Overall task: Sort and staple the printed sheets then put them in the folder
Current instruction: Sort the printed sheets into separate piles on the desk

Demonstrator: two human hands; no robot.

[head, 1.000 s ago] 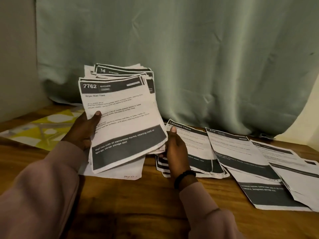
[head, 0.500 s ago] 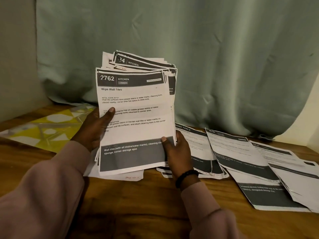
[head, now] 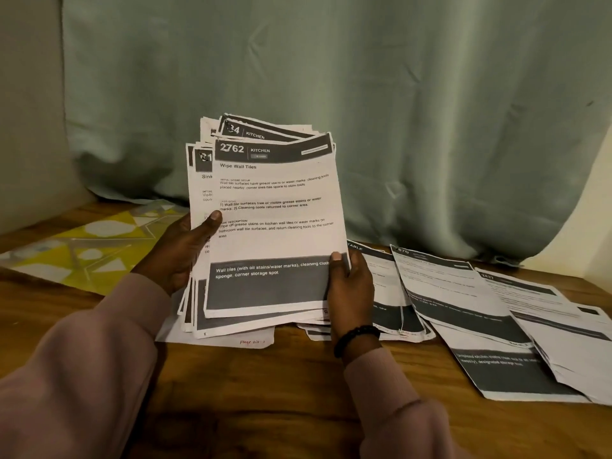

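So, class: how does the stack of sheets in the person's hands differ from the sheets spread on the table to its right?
The held stack is tilted up, gripped by the left hand and right hand; the spread sheets lie flat, untouched. The held stack is thick; the spread sheets overlap thinly. Both carry dark header bands.

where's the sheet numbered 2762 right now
In the head view, sheet 2762 fronts the stack held upright at centre, left hand on its left edge, right hand at its lower right corner.

Green curtain (head: 364, 77) behind wooden table (head: 265, 392) — yellow patterned mat (head: 82, 246), perhaps plastic, far left
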